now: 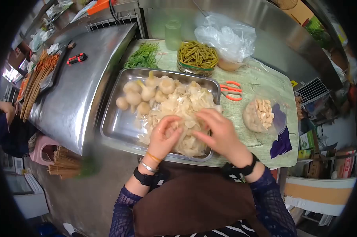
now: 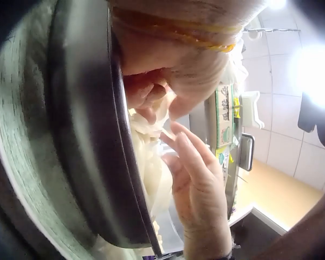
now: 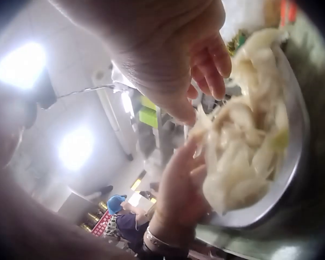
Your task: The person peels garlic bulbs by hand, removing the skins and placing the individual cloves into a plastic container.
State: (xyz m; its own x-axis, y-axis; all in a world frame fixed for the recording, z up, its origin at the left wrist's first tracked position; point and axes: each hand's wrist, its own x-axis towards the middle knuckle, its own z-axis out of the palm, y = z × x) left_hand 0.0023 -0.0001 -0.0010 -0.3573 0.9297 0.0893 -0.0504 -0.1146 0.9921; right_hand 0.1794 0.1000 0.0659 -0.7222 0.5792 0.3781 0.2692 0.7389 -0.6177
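A metal tray holds whole garlic bulbs at its left and a heap of pale papery peels at its middle and right. Over the heap, the left hand curls its fingers round a pale garlic piece, mostly hidden by the fingers. The right hand is just beside it, fingers spread and bent loosely, with no thing visible in its grasp. In the right wrist view the right hand hangs above the left hand, next to the peels.
Right of the tray lie orange-handled scissors, a clear tub of peeled cloves and a purple cloth. Behind it stand green herbs, a bowl of cut green beans, a plastic bag and a green cup.
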